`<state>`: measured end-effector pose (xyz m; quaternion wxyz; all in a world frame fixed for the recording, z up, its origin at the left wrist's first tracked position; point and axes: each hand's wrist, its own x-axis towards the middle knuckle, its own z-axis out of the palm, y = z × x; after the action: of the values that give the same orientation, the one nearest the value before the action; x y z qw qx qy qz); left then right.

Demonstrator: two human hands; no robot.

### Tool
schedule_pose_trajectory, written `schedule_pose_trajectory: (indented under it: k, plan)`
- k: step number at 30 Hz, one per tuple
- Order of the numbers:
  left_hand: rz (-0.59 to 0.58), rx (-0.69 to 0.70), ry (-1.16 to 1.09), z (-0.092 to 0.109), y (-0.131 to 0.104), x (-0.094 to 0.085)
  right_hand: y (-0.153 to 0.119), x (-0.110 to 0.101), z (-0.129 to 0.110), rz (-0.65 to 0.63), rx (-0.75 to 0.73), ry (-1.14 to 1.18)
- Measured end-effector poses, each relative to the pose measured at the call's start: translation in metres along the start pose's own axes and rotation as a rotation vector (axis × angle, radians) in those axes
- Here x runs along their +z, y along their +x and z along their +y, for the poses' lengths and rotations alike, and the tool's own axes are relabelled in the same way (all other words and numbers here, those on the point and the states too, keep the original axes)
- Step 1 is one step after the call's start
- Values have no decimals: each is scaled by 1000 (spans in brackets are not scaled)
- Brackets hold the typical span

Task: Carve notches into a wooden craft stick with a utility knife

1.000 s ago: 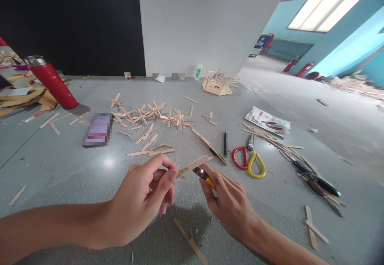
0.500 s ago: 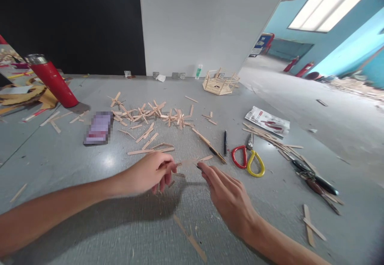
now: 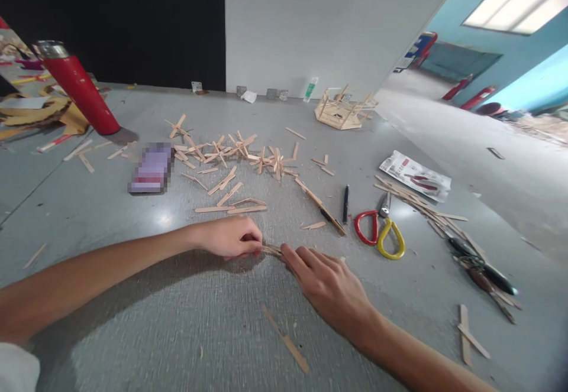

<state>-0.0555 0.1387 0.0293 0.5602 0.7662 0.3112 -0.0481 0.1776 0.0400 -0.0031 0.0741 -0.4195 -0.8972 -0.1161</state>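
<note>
Thin wooden craft sticks [image 3: 272,250] span the short gap between my two hands, low over the grey tabletop. My left hand [image 3: 233,237] pinches their left end between thumb and fingers. At the right end my right hand [image 3: 331,279] is closed, fingertips together on the sticks; its thumb is hidden beneath. Just beyond the hands lie more loose craft sticks [image 3: 213,209] and a small broken piece [image 3: 316,225]. Nearer to me are a split stick [image 3: 295,353] and a thin sliver [image 3: 270,318].
Scissors with red and yellow handles [image 3: 382,226], a black pen [image 3: 345,204] and pliers [image 3: 481,268] lie to the right. Behind stand a hexagonal stick frame [image 3: 339,120] and a glue bottle [image 3: 310,89]. A phone [image 3: 153,167] and red flask [image 3: 86,93] are left.
My hands have drawn closer together and lower to the table. My right fingertips now meet the sticks, which were apart from them before. The view has tilted down slightly.
</note>
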Motion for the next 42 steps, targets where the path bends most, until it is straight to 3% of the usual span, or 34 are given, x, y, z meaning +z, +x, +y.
schedule_pose_trajectory:
  k: [6, 26, 32, 42]
  plan:
    - [54, 89, 124, -2, 3, -2, 3, -4, -4, -2, -33, -8]
    - [34, 95, 134, 1, 1, -3, 3, -5, -8, -37, -27, -42]
    - [13, 110, 139, -3, 3, -4, 7, -13, -10, -66, -85, -165]
    - [82, 166, 194, -3, 6, 0, 17, -31, -23, -91, -110, -378]
